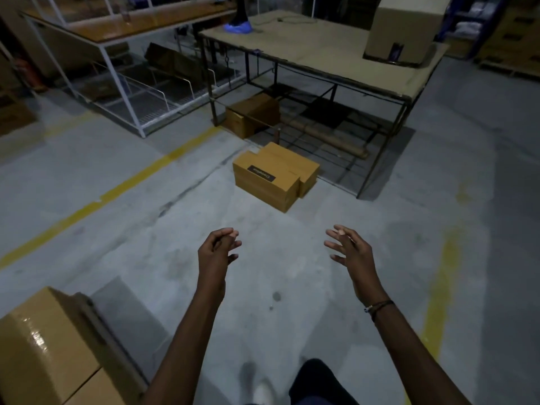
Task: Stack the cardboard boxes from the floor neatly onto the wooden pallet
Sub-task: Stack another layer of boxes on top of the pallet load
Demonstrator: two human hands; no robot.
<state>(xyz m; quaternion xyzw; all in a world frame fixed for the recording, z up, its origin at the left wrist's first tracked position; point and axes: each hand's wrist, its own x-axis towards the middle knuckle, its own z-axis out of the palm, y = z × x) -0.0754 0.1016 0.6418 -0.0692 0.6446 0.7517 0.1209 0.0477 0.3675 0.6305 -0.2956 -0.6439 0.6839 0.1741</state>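
Dim warehouse, grey concrete floor with yellow painted lines running diagonally at left and a second one at right. Metal-frame table ahead, top covered in cardboard sheet; tall cardboard carton standing on its right end. White wire rack at left behind the yellow line.

Task boxes: pair of flat cardboard boxes on the floor just in front of the table's near edge, touching side by side, nearer one carrying a dark label on top. Another box under the table's left corner, partly shadowed. Glossy taped cardboard boxes at bottom left, close to the camera; what they rest on not visible. Pallet not identifiable.

Both arms stretched forward over bare floor, well short of the floor boxes. Left hand palm turned inward, fingers loosely curled, holding nothing. Right hand fingers spread and slightly bent, holding nothing; dark bracelet on that wrist. Hands apart from each other, touching no object.

Dark trouser leg and blurred light shoe at bottom centre.
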